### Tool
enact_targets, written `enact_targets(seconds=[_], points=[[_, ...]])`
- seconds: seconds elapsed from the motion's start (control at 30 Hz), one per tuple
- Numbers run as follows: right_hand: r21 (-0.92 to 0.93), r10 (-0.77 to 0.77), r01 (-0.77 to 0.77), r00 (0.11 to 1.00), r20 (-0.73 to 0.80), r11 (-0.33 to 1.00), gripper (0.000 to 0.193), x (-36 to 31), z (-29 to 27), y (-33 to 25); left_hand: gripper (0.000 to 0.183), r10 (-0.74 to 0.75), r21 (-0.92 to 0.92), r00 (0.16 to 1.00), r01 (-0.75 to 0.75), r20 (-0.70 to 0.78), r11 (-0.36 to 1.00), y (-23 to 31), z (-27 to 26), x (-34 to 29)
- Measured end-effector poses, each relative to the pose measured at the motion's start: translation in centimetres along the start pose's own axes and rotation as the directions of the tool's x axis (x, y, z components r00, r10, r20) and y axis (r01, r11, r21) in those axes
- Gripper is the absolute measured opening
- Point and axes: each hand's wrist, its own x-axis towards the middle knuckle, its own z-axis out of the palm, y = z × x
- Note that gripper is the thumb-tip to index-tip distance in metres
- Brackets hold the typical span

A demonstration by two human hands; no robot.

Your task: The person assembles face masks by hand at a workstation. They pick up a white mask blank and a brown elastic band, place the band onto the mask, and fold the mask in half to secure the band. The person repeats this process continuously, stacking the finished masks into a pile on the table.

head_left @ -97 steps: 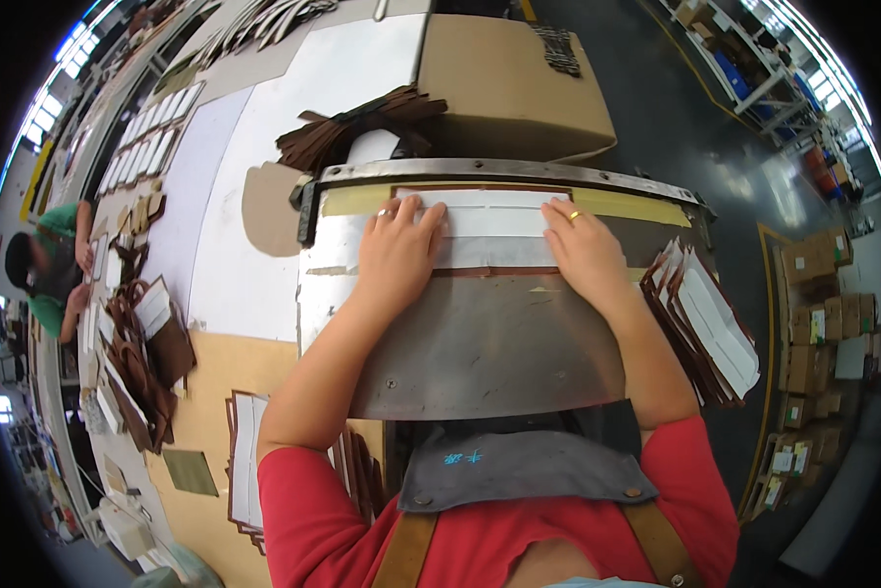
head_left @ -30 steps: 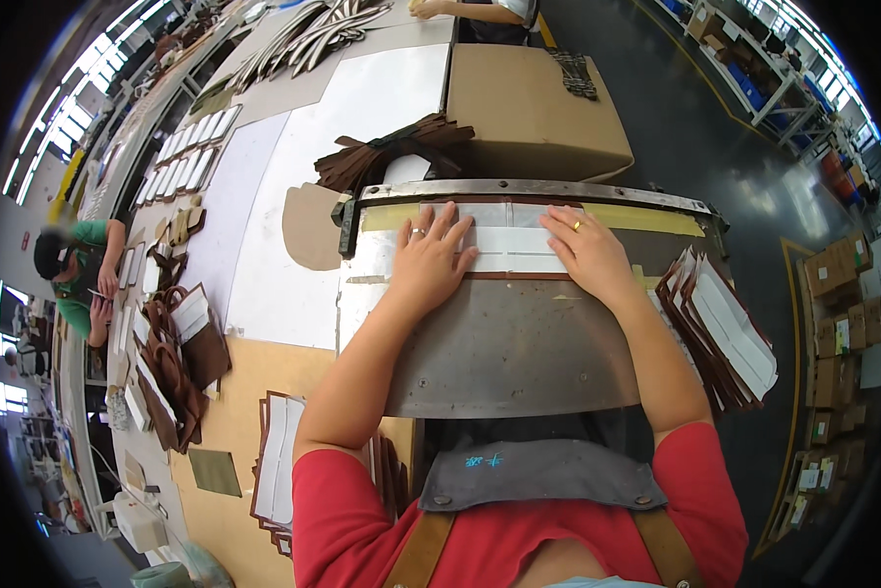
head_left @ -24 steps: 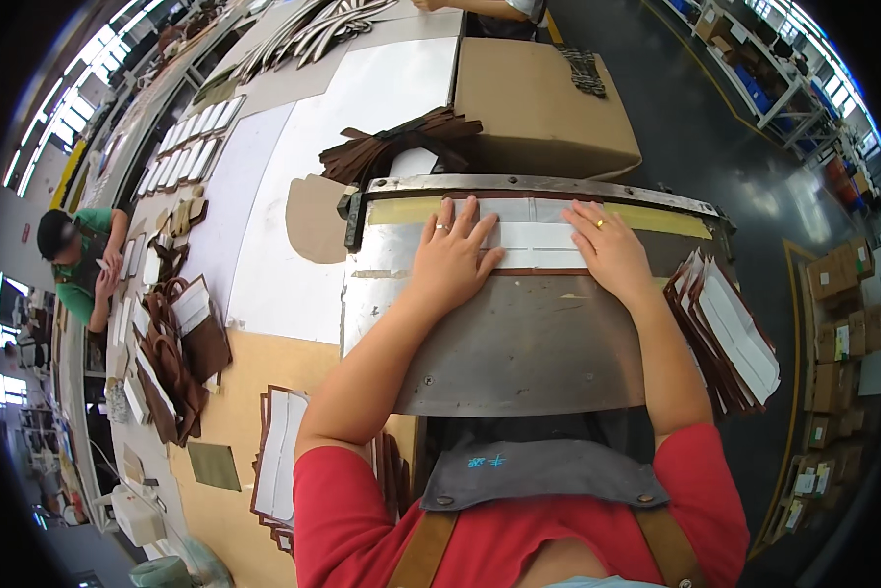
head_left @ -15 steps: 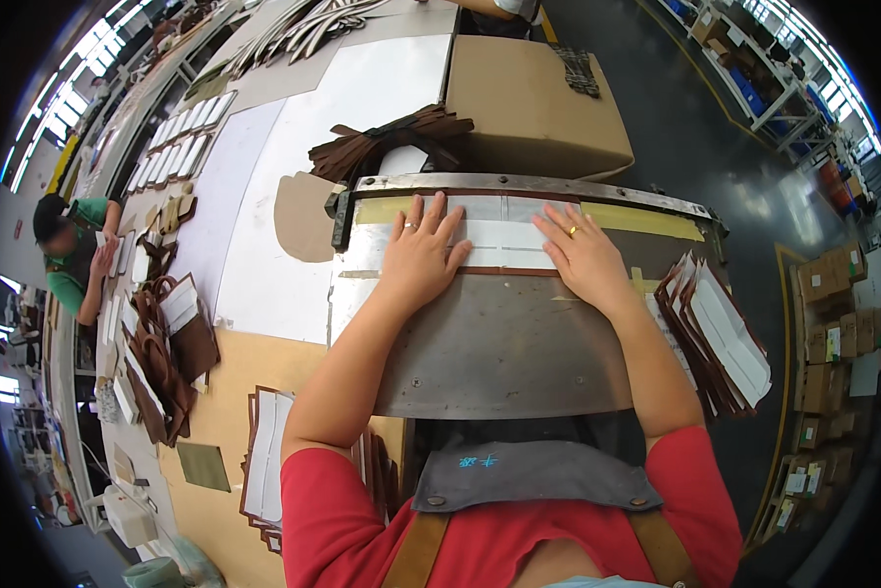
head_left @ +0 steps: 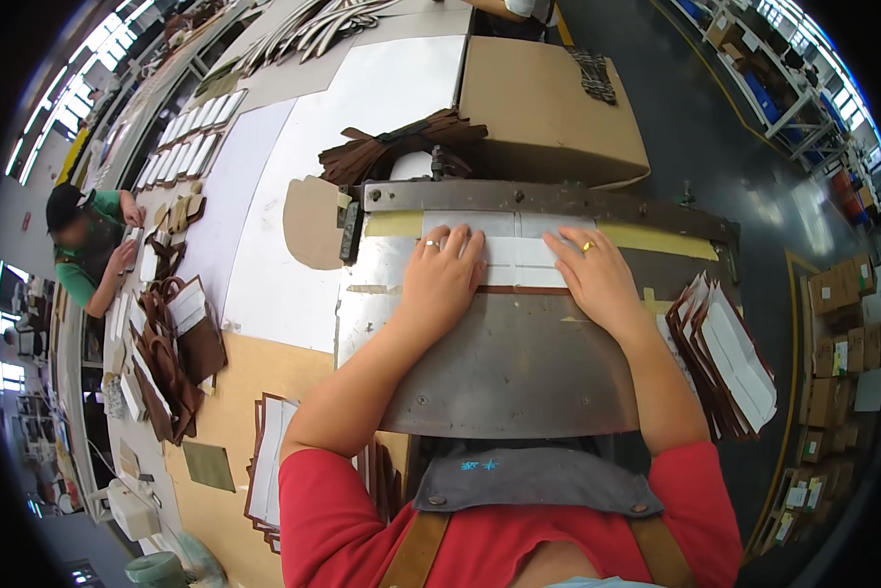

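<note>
A white-lined panel with a brown edge (head_left: 515, 253) lies flat across the steel plate of a machine (head_left: 504, 363). Its far side meets a long metal bar (head_left: 519, 199). My left hand (head_left: 445, 279) presses on the panel's left part, fingers flat and a little apart, a ring on one finger. On the right part rests my right hand (head_left: 597, 277), fingers stretched forward and also wearing a ring. Neither hand grips anything. Yellow tape strips (head_left: 656, 240) run along the plate near the bar. The panel's far edge is hidden at the bar.
Brown-edged white panels stand stacked at right (head_left: 723, 358) and at lower left (head_left: 269, 470). Beyond the bar are a bundle of brown strips (head_left: 401, 147) and a large cardboard box (head_left: 548, 108). At far left a co-worker in green (head_left: 93, 245) handles pieces at a long table.
The metal bar shows a broader face now, and the panel's brown far edge has gone from sight. My hands stay flat on the panel. The whole view has shifted slightly.
</note>
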Motion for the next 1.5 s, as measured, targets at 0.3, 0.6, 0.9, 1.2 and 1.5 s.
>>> enact_targets(seconds=[0.3,0.6,0.9,1.2,1.5], points=[[0.002,-0.036,0.036,0.999,-0.004,0.999,0.029,0.3,0.2,0.2,0.035,-0.002,0.009,1.000,0.002,-0.023,1.000,0.1,0.2,-0.3],[0.296,-0.157,0.157,0.987,-0.023,0.942,0.026,8.9,4.8,-2.4,0.038,-0.094,-0.092,0.995,0.098,0.040,0.991,-0.2,0.0,0.2],[0.209,-0.220,0.211,0.975,0.020,0.955,0.026,9.8,6.0,-3.3,0.042,-0.178,-0.317,0.969,0.116,-0.172,0.941,-3.1,0.7,0.9],[0.002,-0.269,0.270,0.958,-0.095,0.963,0.025,8.9,6.4,-3.6,0.036,-0.152,0.124,0.988,0.151,-0.004,0.981,-2.7,-0.2,0.7],[-0.202,-0.184,0.183,0.983,0.014,0.962,0.010,5.9,2.5,-0.6,0.042,-0.188,0.237,0.982,0.185,-0.012,0.954,-2.4,0.5,0.6]])
